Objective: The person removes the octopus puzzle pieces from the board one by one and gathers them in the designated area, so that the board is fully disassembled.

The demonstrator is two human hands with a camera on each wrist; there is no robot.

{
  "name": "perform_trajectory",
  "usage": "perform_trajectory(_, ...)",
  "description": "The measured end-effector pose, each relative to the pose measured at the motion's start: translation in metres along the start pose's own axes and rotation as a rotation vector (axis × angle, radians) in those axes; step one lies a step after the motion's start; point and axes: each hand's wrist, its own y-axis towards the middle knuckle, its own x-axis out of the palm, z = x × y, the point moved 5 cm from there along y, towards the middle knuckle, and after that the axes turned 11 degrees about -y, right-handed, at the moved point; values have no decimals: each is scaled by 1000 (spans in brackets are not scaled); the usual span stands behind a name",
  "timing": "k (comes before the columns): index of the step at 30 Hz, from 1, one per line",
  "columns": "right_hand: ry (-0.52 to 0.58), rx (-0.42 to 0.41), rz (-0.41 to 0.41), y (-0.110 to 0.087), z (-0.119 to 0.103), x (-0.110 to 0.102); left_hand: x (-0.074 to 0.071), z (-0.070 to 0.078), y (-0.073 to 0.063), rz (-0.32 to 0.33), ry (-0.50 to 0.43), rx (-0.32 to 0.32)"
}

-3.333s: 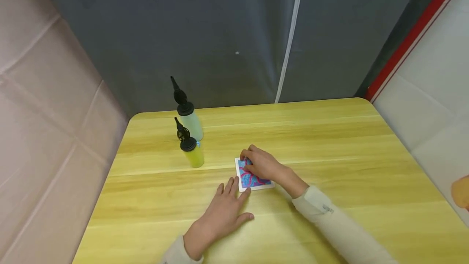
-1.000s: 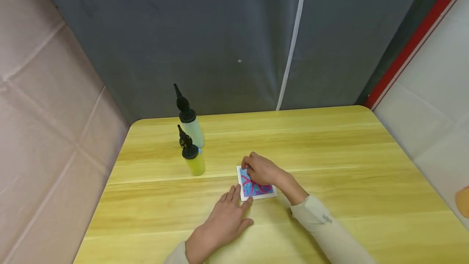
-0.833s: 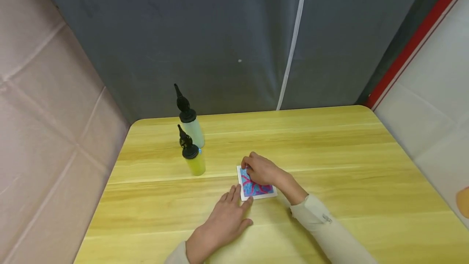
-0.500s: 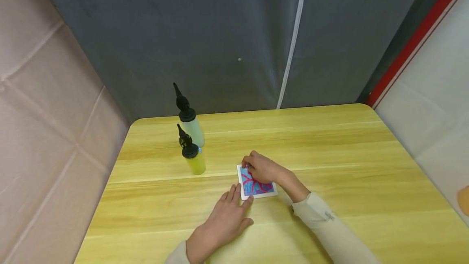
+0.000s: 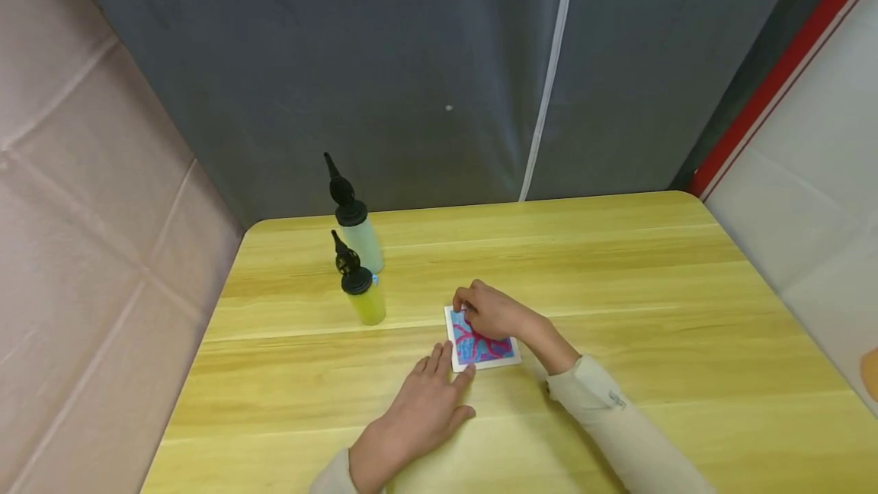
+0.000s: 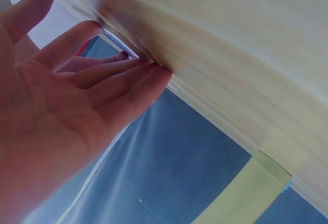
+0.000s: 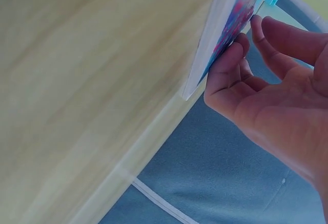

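A square picture card (image 5: 483, 354), blue with pink branching lines and a white border, lies on the table. My left hand (image 5: 421, 406) lies flat, its fingers spread, with fingertips touching the card's near left corner. In the left wrist view the straight fingers of that left hand (image 6: 66, 101) meet the card's edge. Over the card's far left part my right hand (image 5: 495, 312) bends its fingers downward. The right wrist view has the right hand's curled fingers (image 7: 225, 73) against the card (image 7: 241, 16), thumb and forefinger close together. Whether they pinch its far edge is hidden.
Two bottles with black pointed tops stand left of the card: a pale green one (image 5: 363, 246) behind a yellow one (image 5: 368, 306). The wooden table (image 5: 617, 273) meets a grey curtain (image 5: 411, 82) at the back, with pale walls at both sides.
The head view has tilted slightly, shifting the whole scene. Both hands keep nearly the same place on the card.
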Motion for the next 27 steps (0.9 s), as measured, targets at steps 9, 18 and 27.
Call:
perform_trajectory(9, 5, -12, 0, -1, 0, -1, -1, 0, -1, -4, -11, 0)
perform_trajectory(18, 19, -30, -3, -1, -1, -3, -4, 0, -1, -3, -16, 0)
perform_trajectory(27, 68, -64, 6, -4, 1, -3, -4, 1, -2, 1, 12, 18)
